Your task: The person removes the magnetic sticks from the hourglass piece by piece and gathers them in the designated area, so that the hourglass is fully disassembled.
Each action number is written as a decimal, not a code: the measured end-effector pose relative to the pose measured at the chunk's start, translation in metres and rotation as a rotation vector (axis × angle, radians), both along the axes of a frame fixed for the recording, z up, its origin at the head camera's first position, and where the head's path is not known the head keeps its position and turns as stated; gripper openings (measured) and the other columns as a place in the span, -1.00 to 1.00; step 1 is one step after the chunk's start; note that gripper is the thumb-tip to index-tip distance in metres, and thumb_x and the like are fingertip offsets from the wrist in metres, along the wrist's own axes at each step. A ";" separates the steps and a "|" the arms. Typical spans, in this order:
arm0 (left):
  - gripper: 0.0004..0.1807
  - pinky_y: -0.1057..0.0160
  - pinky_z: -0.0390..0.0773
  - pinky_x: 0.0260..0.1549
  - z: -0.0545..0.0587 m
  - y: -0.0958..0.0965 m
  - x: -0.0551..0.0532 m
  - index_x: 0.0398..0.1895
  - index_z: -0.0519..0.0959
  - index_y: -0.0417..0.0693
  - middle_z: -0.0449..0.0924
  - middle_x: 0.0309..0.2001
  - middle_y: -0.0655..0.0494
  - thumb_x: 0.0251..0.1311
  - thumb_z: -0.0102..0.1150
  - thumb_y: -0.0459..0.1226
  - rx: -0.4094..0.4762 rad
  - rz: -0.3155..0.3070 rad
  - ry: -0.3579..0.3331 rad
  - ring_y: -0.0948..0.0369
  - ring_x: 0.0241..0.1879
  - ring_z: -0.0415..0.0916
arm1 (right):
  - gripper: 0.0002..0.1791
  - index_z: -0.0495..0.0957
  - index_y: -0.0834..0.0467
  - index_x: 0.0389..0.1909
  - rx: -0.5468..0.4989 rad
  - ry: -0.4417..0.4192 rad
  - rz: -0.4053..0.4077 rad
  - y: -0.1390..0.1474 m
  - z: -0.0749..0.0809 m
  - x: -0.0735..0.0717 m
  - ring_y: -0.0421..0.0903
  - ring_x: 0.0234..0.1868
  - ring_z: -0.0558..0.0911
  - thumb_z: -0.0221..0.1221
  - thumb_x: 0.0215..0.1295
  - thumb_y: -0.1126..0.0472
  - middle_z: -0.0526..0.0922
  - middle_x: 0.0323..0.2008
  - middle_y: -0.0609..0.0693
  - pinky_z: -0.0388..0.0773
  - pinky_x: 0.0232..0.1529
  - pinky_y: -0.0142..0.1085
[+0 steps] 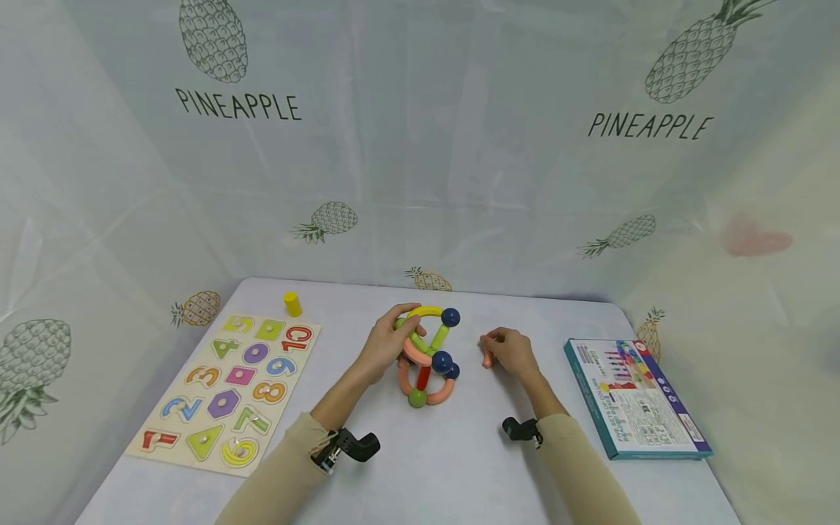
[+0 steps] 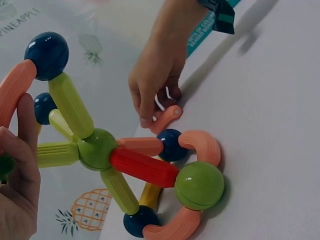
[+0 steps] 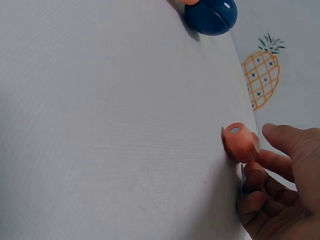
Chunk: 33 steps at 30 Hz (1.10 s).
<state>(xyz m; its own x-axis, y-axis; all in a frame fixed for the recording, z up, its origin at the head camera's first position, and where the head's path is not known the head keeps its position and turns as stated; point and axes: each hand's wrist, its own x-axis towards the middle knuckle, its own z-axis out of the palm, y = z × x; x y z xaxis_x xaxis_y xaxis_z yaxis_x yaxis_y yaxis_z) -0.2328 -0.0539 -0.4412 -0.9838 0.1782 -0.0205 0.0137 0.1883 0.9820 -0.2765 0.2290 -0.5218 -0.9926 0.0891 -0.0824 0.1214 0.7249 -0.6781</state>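
Note:
My left hand (image 1: pixel 383 343) grips the upper left of a magnetic ball-and-stick structure (image 1: pixel 423 378), its fingers around a green ball and beside an orange curved stick. Dark blue balls (image 2: pixel 46 56), green balls (image 2: pixel 199 185), a red stick (image 2: pixel 144 167) and yellow, light green and orange sticks make up the structure. To its right, close over the table, my right hand (image 1: pixel 515 351) has its fingers curled at a loose orange curved stick (image 3: pixel 241 143). One end of that stick, with a small round metal spot, faces the right wrist camera.
On the left lies a wooden number-and-shape puzzle board (image 1: pixel 313 343), with a yellow cylinder (image 1: pixel 292 304) behind it. A flat teal-edged box (image 1: pixel 636 399) lies at the right. Behind the white table (image 1: pixel 453 474) hangs a pineapple-print cloth (image 1: pixel 420 146).

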 end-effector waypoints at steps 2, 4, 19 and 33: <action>-0.55 0.34 0.36 -0.69 0.003 -0.001 0.002 0.43 0.34 0.03 0.64 -0.05 -0.25 0.56 -0.06 -0.13 0.009 -0.008 -0.002 0.25 -0.68 0.29 | -0.56 0.64 0.19 0.04 -0.010 0.010 -0.005 0.000 0.002 0.000 0.02 -0.16 0.56 0.17 0.43 -0.09 0.69 -0.07 0.12 0.51 -0.19 -0.19; -0.54 0.34 0.37 -0.68 0.007 -0.001 0.004 0.44 0.33 -0.01 0.63 -0.03 -0.29 0.56 -0.07 -0.14 0.021 -0.021 -0.004 0.24 -0.68 0.29 | -0.55 0.64 0.19 0.05 -0.022 0.033 -0.006 0.000 0.005 0.000 0.02 -0.17 0.55 0.16 0.44 -0.10 0.68 -0.05 0.13 0.51 -0.23 -0.21; -0.55 0.35 0.37 -0.70 -0.002 -0.005 -0.004 0.38 0.40 0.16 0.67 -0.21 0.02 0.50 0.03 -0.04 0.060 -0.039 -0.017 0.18 -0.67 0.33 | -0.47 0.51 -0.09 0.31 -0.324 0.294 0.333 -0.043 0.061 0.019 0.09 -0.27 0.66 0.16 0.41 -0.22 0.66 0.02 0.01 0.63 -0.34 -0.19; -0.62 0.27 0.46 -0.62 -0.002 -0.001 -0.009 0.34 0.44 0.23 0.70 -0.18 0.02 0.51 0.02 -0.11 0.076 -0.053 -0.004 0.26 -0.68 0.36 | -0.48 0.47 0.01 0.30 -0.307 0.303 0.389 -0.067 0.070 0.028 -0.06 -0.33 0.69 0.31 0.36 0.07 0.69 -0.28 0.01 0.68 -0.25 0.05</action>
